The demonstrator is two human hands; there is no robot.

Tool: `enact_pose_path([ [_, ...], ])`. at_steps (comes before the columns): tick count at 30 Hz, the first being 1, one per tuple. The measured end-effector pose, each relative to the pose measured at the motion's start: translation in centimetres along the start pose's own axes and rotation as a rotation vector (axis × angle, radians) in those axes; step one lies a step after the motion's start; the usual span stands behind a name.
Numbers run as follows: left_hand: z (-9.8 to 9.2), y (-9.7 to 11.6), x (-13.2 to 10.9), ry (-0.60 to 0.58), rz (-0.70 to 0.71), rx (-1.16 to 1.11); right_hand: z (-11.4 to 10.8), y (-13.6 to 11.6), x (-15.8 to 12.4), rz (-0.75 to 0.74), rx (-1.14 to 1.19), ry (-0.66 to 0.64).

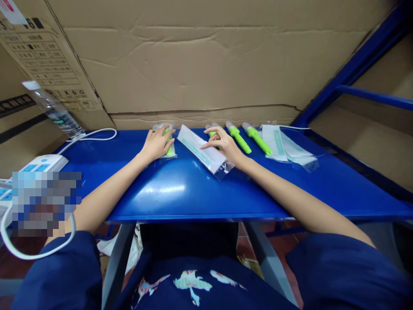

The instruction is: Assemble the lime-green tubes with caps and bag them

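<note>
My left hand [158, 144] lies with spread fingers on a green item in a clear bag [170, 150], on the blue table [167, 185]. My right hand [224, 145] rests over a white and pale green packet [201, 148] in clear wrap, its index finger stretched out on the surface and its thumb and other fingers apart. Partly behind that hand, a green item [213, 134] shows between the fingers. To the right lie a green stick-like item [239, 140] and a similar one [260, 141], both with clear tips.
More white packets [274, 142] lie at the right rear. A plastic bottle [56, 110] leans at the back left, near a white cable and a power strip [48, 163]. Cardboard [200, 69] stands along the rear edge; a blue frame [351, 64] rises at right.
</note>
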State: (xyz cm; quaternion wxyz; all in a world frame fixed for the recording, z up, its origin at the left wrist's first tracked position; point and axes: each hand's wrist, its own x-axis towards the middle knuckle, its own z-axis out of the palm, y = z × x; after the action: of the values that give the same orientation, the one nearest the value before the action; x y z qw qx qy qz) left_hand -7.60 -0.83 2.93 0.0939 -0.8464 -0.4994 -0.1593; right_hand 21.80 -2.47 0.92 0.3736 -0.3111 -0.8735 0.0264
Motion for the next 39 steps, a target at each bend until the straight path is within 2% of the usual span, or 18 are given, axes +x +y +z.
enact_pose_path([
  [5,-0.2,1.3,0.1,0.152,0.019,-0.194,-0.6,-1.5,0.1,0.061,0.181,0.131],
  [10,0.8,0.3,1.1,0.344,-0.119,-0.676,-0.9,-1.9,0.3,0.064,0.324,0.177],
  [13,1.1,-1.1,1.7,0.318,-0.220,-0.970,-0.8,-1.5,0.4,0.089,0.345,0.117],
  [16,1.3,-2.2,1.9,0.305,-0.281,-1.126,-0.5,-0.8,0.3,0.128,0.359,0.078],
  [19,1.7,-2.6,2.0,0.319,-0.338,-1.191,-0.1,0.1,0.2,0.250,0.443,0.115],
  [23,2.4,-3.0,2.4,0.401,-0.459,-1.239,-0.1,0.8,0.5,0.519,0.709,0.258],
  [26,2.6,-3.2,2.7,0.443,-0.517,-1.241,-0.5,0.7,0.9,0.653,0.845,0.254],
  [29,2.6,-2.4,2.7,0.398,-0.530,-1.261,-0.4,0.3,1.1,0.719,0.901,0.139],
  [33,2.1,0.3,1.9,0.308,-0.472,-1.359,0.8,-0.7,0.8,0.724,0.967,-0.052],
  [35,1.6,1.8,1.4,0.240,-0.419,-1.387,1.5,-1.1,0.6,0.699,0.955,-0.075],
  [39,0.6,3.7,0.5,0.022,-0.307,-1.432,2.3,-1.4,0.2,0.684,0.910,-0.014],
])
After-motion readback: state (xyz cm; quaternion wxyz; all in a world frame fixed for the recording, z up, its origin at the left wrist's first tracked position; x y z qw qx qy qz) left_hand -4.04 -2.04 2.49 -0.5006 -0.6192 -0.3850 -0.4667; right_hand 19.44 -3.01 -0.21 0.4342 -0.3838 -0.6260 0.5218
